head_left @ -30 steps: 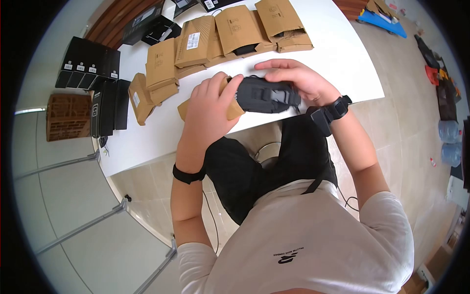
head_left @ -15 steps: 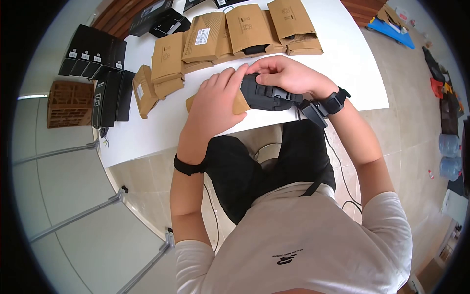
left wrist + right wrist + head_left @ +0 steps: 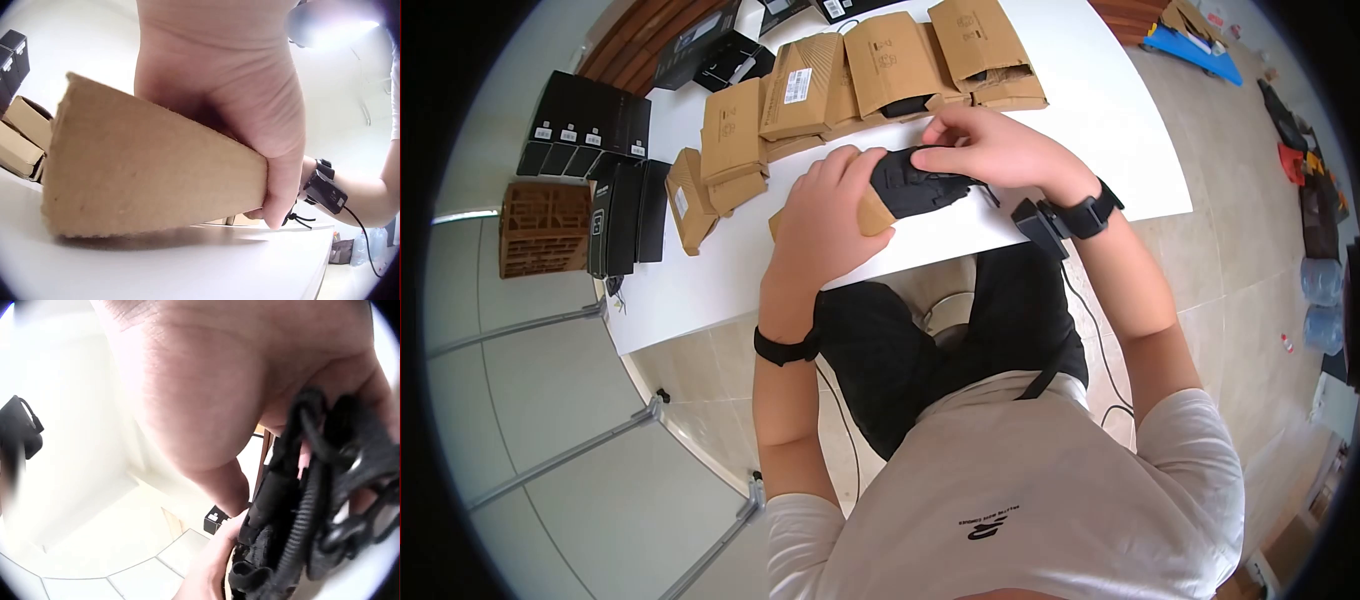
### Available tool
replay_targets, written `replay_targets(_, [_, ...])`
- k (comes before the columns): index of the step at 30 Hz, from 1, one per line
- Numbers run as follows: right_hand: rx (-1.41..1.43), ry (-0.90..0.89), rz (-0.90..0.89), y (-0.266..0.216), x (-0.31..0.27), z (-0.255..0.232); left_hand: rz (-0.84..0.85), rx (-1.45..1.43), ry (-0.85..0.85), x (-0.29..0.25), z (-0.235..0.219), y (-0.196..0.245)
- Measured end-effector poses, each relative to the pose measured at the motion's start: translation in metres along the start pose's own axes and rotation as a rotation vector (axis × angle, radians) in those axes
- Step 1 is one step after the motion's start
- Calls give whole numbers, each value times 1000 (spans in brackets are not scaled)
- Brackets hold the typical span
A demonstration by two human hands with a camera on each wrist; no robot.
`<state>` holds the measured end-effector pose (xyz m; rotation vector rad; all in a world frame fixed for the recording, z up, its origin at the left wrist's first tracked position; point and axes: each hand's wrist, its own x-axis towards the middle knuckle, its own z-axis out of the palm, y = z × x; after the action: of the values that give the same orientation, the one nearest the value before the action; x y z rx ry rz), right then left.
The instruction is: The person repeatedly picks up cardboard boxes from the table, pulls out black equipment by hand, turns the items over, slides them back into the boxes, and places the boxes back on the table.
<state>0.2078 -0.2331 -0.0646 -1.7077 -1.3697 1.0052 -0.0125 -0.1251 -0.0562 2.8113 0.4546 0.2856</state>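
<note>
In the head view, my left hand grips a small brown cardboard box from above, near the table's front edge. The left wrist view shows the thumb wrapped along one end of this box. A black fabric pouch with straps sticks out of the box's right end; its inner part is hidden. My right hand holds the pouch, thumb on its top and fingers curled over the far side. Up close in the right wrist view, the pouch shows webbing, a ribbed cord and loops.
Several opened cardboard boxes line the back of the white table, some with black contents showing. Black boxes stand in a group on the left, beside a carved wooden stool. Two water bottles are on the floor at right.
My right hand has come from loosely straight fingers beside the pouch to holding it. Less of the pouch now shows outside the box, and its buckle end is no longer plainly visible.
</note>
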Motion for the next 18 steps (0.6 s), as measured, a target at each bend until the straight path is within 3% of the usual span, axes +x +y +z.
replay_targets(2, [64, 6, 2, 15, -4, 5, 10, -20, 90, -3, 0, -5])
replay_targets(5, [454, 25, -102, 18, -14, 14, 25, -21, 94, -1, 2, 1])
replay_targets(8, [351, -67, -213, 35, -3, 33, 115, -47, 37, 5, 9, 20])
replay_targets(10, [272, -57, -194, 25, -5, 38, 117, -52, 35, 8, 15, 25])
replay_targets(13, [335, 155, -101, 16, -12, 43, 58, -37, 105, 10, 20, 13])
replay_targets(16, [521, 105, 12, 27, -14, 36, 16, -28, 87, 8, 16, 9])
replay_targets(18, [524, 95, -5, 30, -16, 38, 0, -36, 75, 7, 15, 11])
